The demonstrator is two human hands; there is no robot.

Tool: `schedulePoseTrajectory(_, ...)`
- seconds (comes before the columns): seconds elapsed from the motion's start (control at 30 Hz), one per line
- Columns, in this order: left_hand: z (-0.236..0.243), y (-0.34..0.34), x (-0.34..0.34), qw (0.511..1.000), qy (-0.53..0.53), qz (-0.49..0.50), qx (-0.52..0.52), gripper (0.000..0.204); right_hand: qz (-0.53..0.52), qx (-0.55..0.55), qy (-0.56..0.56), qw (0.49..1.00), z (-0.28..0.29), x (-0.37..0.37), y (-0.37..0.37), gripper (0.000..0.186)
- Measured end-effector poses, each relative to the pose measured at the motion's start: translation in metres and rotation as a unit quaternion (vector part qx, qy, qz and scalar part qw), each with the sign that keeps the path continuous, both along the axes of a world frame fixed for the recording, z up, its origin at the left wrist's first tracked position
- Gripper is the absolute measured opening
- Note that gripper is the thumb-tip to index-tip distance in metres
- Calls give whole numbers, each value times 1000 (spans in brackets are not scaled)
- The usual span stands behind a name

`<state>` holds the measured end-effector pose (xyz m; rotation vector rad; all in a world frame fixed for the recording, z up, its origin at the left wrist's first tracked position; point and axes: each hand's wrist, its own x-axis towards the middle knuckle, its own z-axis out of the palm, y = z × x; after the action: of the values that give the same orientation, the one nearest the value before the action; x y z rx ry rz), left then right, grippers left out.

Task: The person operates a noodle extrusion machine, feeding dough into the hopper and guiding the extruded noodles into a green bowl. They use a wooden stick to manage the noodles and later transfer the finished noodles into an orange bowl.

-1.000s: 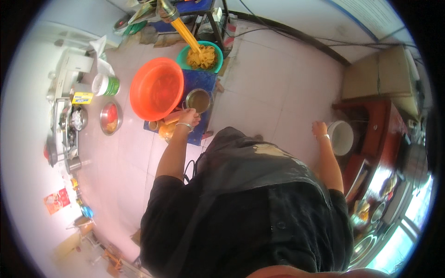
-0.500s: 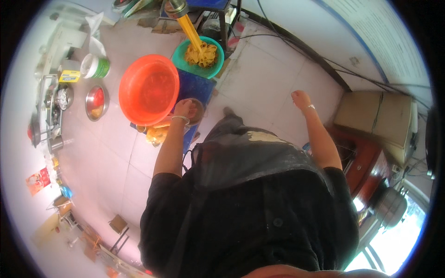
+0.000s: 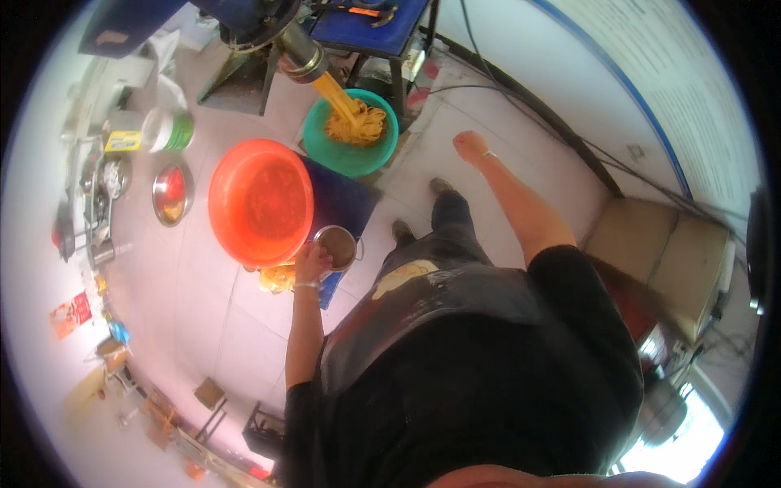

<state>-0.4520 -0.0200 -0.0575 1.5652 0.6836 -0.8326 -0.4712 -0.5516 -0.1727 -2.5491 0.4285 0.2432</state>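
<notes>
My left hand (image 3: 312, 262) is at the near right rim of a wide orange basin (image 3: 230, 244), beside a round metal pot (image 3: 336, 247) with a side handle. Its fingers are curled; what they grip, if anything, is too small to make out. My right hand (image 3: 469, 148) hangs in the air to the right, over the floor, with its fingers curled in and nothing visible in them. Beyond the basin, thick yellow noodle strands (image 3: 338, 96) come down from a metal nozzle (image 3: 303, 54) and pile up in a green basin (image 3: 351, 160).
Basin and pot stand on a low blue table (image 3: 342, 198), with a yellowish bag (image 3: 277, 278) by the near edge. To the left on the floor are a metal bowl (image 3: 170, 213) and a white-and-green bucket (image 3: 168, 130). Cables run along the right wall above a large box (image 3: 651, 244).
My right hand has moved left and farther away. My left hand has shifted slightly nearer in the picture, showing more of the pot. The view has tilted, bringing more of the nozzle machine in.
</notes>
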Motion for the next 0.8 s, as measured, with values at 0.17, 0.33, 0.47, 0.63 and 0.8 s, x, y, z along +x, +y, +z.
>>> schedulePoseTrajectory(0.17, 8, 27, -57, 993, 27, 104, 56, 27, -93, 227, -13, 969, -68, 93, -34, 21)
schedulePoseTrajectory(0.33, 15, -16, -117, 970, 87, 202, 100, 34, 45, 177, -172, 968, -138, 174, -60, 15)
schedulePoseTrajectory(0.47, 7, -75, -115, 981, 86, 160, 71, 35, 113, 20, -52, 992, -173, 222, -81, 13)
schedulePoseTrajectory(0.63, 14, -123, -114, 991, 80, 91, 50, 35, -146, 169, 0, 975, -125, 247, -56, 19)
schedulePoseTrajectory(0.8, 9, -134, -108, 995, 69, 33, 69, 35, -147, 182, 8, 972, -88, 246, -63, 17)
